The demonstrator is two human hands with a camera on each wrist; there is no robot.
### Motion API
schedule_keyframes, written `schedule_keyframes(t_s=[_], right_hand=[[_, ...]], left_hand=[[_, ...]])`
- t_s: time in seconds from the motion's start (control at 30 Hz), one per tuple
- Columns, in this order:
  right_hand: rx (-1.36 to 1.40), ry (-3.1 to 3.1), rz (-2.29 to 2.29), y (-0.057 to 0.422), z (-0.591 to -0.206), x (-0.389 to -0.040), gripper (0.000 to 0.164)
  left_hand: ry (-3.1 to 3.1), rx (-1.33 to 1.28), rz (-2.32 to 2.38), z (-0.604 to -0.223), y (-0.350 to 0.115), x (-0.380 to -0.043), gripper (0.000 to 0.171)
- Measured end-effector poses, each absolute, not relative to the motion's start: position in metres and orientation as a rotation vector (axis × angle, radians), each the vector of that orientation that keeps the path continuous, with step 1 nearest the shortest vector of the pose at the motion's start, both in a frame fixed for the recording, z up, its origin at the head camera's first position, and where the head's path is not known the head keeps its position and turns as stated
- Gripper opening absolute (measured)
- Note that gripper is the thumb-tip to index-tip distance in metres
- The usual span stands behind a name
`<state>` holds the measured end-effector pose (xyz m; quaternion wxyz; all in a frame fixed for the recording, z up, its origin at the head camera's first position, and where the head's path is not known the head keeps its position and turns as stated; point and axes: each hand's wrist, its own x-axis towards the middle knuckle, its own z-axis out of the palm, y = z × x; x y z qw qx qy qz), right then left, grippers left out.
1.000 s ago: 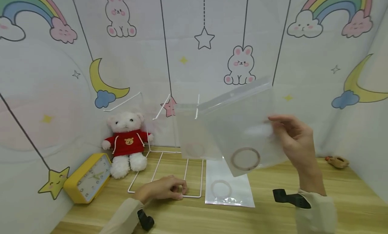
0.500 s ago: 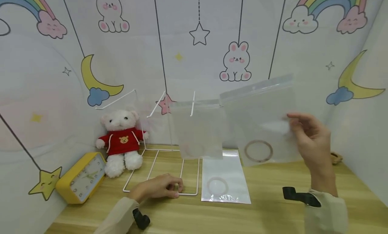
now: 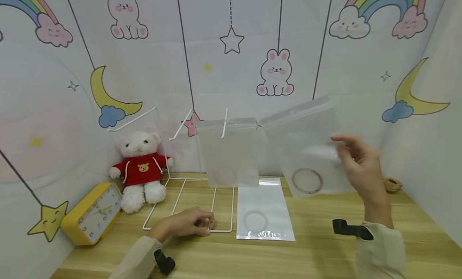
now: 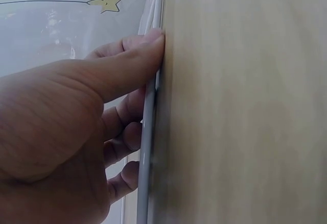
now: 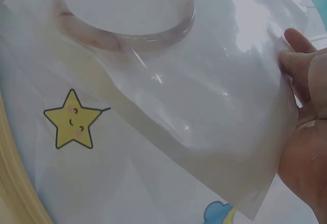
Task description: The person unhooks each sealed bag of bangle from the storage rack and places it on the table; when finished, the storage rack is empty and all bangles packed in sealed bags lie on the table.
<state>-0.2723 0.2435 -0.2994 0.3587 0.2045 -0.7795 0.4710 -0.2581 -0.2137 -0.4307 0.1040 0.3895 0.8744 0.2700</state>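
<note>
My right hand (image 3: 362,162) pinches the right edge of a clear zip bag (image 3: 303,144) between thumb and fingers, holding it up in the air, tilted. A brownish bangle (image 5: 110,40) lies in the bag's bottom. A similar zip bag (image 3: 229,150) hangs at the right prong (image 3: 224,122) of a white wire rack (image 3: 225,231); the held bag's upper left corner is close beside it. My left hand (image 3: 185,222) grips the rack's front bar at the tabletop, thumb over it and fingers behind. Another zip bag (image 3: 279,206) with a pale ring lies flat right of the rack.
A white teddy bear (image 3: 143,166) in a red hoodie sits behind the rack's left side. A yellow clock (image 3: 77,222) stands at the left. A small brown object (image 3: 392,185) lies at the back right. A printed cloth (image 3: 231,78) encloses the wooden table (image 3: 252,259).
My right hand has carried the held bag rightward, away from the hanging bag, then slightly back left. My left hand keeps its grip on the rack. The head view has shifted a little.
</note>
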Motion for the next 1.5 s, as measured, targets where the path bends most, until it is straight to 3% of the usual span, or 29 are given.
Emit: schedule_keyframes(t_s=[0.67,1.5], right_hand=[[0.51,-2.37,1.052,0.25,-0.307,-0.277,0.025],[0.386,-2.684,1.077,0.273,-0.352,-0.307,0.031]], left_hand=[[2.56,1.123,0.816,-0.43,-0.215,-0.258,0.009],[2.492,1.257,0.865,-0.43,-0.212,-0.262,0.009]])
